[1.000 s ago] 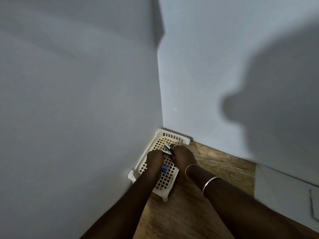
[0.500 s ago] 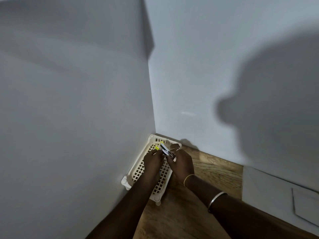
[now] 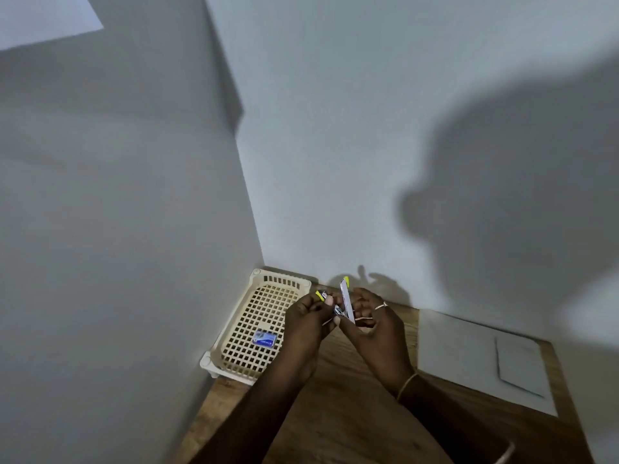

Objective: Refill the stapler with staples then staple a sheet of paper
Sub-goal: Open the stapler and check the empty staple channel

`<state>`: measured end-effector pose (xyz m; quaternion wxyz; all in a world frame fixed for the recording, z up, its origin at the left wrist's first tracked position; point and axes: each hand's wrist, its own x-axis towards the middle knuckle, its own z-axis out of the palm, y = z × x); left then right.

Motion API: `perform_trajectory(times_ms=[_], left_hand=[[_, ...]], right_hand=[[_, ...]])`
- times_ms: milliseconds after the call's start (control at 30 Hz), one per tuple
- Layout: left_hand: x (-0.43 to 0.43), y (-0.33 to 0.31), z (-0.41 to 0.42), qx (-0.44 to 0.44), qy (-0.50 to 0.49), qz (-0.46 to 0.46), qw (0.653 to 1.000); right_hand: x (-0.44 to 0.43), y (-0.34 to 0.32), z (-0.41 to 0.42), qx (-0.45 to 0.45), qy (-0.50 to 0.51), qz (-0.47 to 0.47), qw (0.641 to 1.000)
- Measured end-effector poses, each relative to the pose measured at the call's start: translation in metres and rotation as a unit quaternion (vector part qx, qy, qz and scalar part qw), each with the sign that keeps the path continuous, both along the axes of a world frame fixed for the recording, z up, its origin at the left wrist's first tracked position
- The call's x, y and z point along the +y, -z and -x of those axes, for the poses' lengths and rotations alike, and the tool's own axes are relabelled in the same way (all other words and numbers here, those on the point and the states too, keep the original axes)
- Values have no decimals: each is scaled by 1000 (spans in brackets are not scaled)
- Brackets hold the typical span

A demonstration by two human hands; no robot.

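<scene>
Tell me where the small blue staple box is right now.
In the head view, the small blue staple box lies on the floor of the cream plastic lattice basket in the wall corner, just left of the left hand.

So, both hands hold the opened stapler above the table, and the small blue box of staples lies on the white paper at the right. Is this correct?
Not quite. The head view shows the blue staple box lying in the cream lattice basket in the corner, not on the white paper. The rest holds: the left hand and right hand hold the opened stapler above the wooden table.
</scene>
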<state>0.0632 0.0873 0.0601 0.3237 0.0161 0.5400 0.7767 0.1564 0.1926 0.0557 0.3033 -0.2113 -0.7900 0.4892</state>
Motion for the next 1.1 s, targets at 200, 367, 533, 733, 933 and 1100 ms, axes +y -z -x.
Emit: perform_trajectory(times_ms=[200,367,533,733,933,1100], left_hand=[[20,-36,-39,40,67,-45,996],[41,-58,-65,71,82,-20,994],[60,-73,-78,23,87,-7,996],[75,-85,-75,-49,78,-33,995],[86,-100,-69,-63,78,-33,994],[93,-107,-72,-56,86,-42,994]], right_hand=[[19,-43,-50,39,3,113,993],[28,-66,-78,58,26,142,988],[36,-76,-98,93,55,153,982],[38,-78,-116,150,59,131,978],[31,-66,-125,171,118,75,975],[31,-58,-132,160,127,43,978]])
